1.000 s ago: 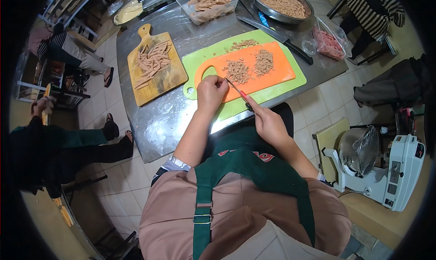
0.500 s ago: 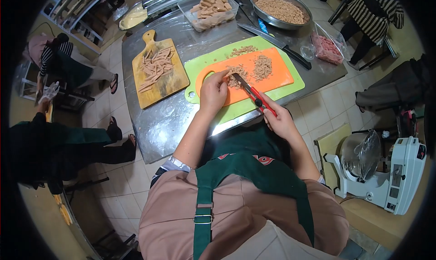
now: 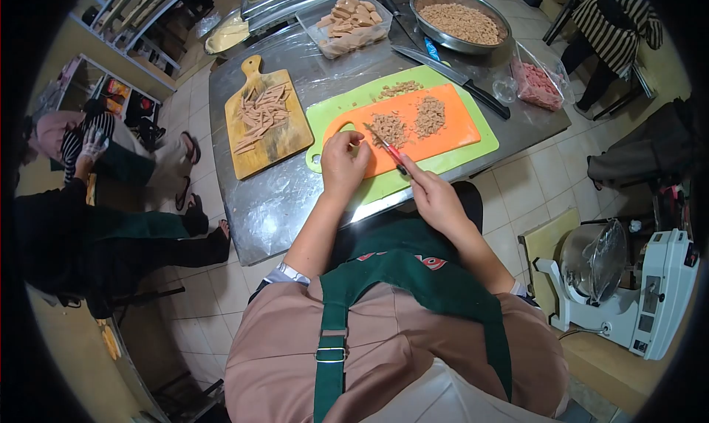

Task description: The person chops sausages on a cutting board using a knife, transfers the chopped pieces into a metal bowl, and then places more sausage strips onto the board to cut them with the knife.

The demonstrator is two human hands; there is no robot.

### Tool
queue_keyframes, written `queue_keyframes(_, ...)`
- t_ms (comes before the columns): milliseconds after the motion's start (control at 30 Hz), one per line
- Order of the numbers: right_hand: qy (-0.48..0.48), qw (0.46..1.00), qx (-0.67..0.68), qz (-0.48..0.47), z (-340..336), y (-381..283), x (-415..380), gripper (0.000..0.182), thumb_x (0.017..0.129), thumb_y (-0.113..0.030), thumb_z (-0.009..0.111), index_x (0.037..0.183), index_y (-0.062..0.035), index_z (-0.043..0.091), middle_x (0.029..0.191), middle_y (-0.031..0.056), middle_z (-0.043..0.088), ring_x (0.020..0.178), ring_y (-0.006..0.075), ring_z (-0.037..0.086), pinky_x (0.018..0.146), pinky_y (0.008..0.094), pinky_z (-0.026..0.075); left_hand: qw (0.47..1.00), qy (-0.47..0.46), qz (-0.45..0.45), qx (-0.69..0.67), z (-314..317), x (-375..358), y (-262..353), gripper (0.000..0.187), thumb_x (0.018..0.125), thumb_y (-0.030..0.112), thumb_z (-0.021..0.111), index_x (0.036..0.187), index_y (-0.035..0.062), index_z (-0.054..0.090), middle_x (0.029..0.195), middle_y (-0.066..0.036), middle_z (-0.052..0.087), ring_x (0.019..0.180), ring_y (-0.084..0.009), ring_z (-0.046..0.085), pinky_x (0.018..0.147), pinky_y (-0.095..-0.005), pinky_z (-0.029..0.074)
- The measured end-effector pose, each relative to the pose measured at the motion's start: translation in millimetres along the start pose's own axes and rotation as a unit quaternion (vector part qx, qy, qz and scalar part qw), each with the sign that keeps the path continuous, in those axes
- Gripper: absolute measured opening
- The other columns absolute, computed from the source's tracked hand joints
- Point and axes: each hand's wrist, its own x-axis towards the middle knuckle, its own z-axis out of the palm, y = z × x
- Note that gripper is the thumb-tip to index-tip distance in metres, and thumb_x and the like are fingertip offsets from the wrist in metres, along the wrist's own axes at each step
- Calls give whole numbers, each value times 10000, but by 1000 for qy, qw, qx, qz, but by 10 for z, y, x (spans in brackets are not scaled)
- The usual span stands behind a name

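My right hand is wrapped round the red and black handle of a cutter knife, its blade over the left pile of chopped brown pieces. My left hand is at the left end of the orange cutting board, fingers curled in; what they hold, if anything, is too small to tell. A second chopped pile lies to the right. Beneath the orange board is a green board, with more bits near its top edge. Thin strips lie on a wooden board at the left.
Behind the boards are a plastic tub of larger pieces, a metal bowl of chopped pieces and a large black-handled knife. A bag of pink meat sits at the right. Other people stand left and right; a white mixer is lower right.
The cutter knife has tilted, its blade now lying further left over the pile. My right hand has turned and shifted slightly left. The whole view has shifted a little.
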Motion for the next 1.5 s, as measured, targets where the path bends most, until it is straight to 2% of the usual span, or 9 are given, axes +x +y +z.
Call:
queue_keyframes(300,-64,989,-132,31,155,-67,13,625,821,-55,462,1398,-221,291,718,204,526,637,376,570,619,459,477,998,-43,-19,29,3,-80,-96,200,716,174,672,778,-16,667,689,-133,620,594,-216,589,585,-324,472)
queue_keyframes(700,-71,990,-111,43,-140,-110,-258,596,843,-58,451,1389,-251,309,680,199,544,646,376,576,608,458,469,996,-63,-44,46,64,-16,-40,158,736,166,651,726,9,664,708,-135,622,688,-290,587,655,-386,468)
queue_keyframes(900,-48,986,-156,41,-390,-195,-263,524,865,-117,483,1331,-341,398,692,150,511,634,350,559,593,448,458,996,-80,-17,36,27,59,-84,180,783,145,568,845,11,672,811,-153,627,756,-309,598,712,-389,475)
queue_keyframes(1033,4,979,-204,17,-374,-205,-210,511,850,-137,522,1303,-359,439,720,119,478,677,312,545,596,412,450,997,-64,-31,-27,-106,109,-56,285,804,146,531,1046,23,619,993,-173,597,903,-314,577,800,-363,457)
queue_keyframes(1133,43,966,-255,-22,-333,-159,-156,502,818,-134,559,1265,-354,492,744,104,456,722,284,519,618,389,433,999,-22,30,16,-179,93,38,356,820,242,549,1132,75,588,1129,-158,554,1032,-337,528,866,-406,420)
queue_keyframes(1200,65,966,-248,-15,-317,-187,-124,464,794,-107,594,1213,-303,559,737,106,445,734,283,501,657,386,420,977,-66,181,88,-187,52,125,478,814,433,564,1223,186,547,1325,-148,422,1224,-379,374,972,-502,307)
queue_keyframes(1300,73,964,-252,-31,-327,-188,-107,466,780,-99,609,1200,-298,571,742,105,449,737,282,501,656,388,420,937,-130,264,187,-121,-47,188,579,766,594,549,1255,285,523,1424,-141,297,1324,-389,220,1019,-574,178)
queue_keyframes(1333,74,964,-254,-31,-347,-175,-111,466,780,-99,609,1200,-298,571,742,105,449,737,282,501,656,388,420,939,-155,240,189,-59,-41,132,615,747,649,526,1267,319,508,1462,-137,224,1362,-373,119,1032,-607,90)
queue_keyframes(1500,64,977,-205,-20,-653,-22,-158,451,770,-114,610,1168,-324,593,738,102,454,745,279,511,671,387,431,944,-176,175,218,50,108,81,691,756,665,494,1339,304,416,1481,-145,163,1374,-368,61,1032,-632,35)
